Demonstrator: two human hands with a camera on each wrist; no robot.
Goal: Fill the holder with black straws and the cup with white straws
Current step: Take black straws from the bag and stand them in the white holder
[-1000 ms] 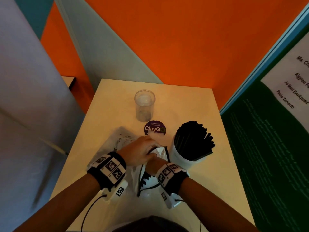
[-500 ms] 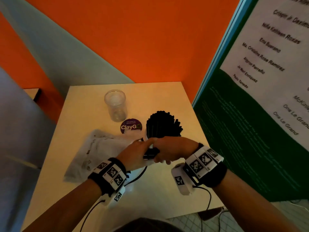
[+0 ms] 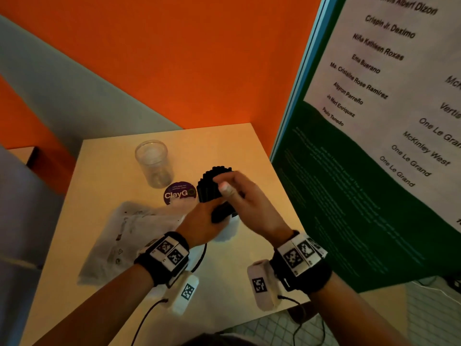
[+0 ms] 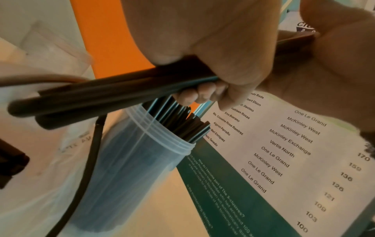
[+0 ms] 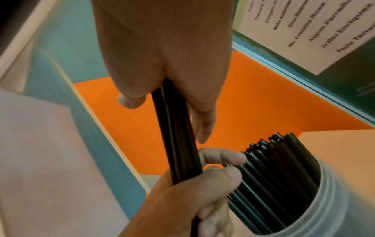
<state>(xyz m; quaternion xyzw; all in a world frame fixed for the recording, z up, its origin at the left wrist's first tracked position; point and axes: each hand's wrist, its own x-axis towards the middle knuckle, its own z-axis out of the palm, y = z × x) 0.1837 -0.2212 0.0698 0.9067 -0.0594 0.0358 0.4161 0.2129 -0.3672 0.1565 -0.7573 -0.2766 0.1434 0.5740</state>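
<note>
Both hands hold one bundle of black straws [image 3: 220, 214] just in front of the translucent holder [image 4: 131, 168], which is packed with black straws [image 3: 212, 182]. My left hand [image 3: 208, 221] grips the bundle's lower part, fingers curled round it [image 5: 192, 197]. My right hand [image 3: 233, 189] pinches the upper part between thumb and fingers [image 5: 170, 89]. In the left wrist view the bundle [image 4: 91, 99] lies across, above the holder's mouth. The clear cup [image 3: 153, 162] stands empty at the back left. No white straws are in sight.
A crumpled clear plastic bag [image 3: 124, 236] lies on the beige table [image 3: 237, 283], left of my hands. A purple round sticker [image 3: 179, 193] sits between the cup and the holder. A green and white poster board [image 3: 361, 183] stands along the table's right edge, with orange wall behind.
Both hands have come up out of the plastic bag with a bundle of black straws and moved right to the holder. The head view has swung to the right.
</note>
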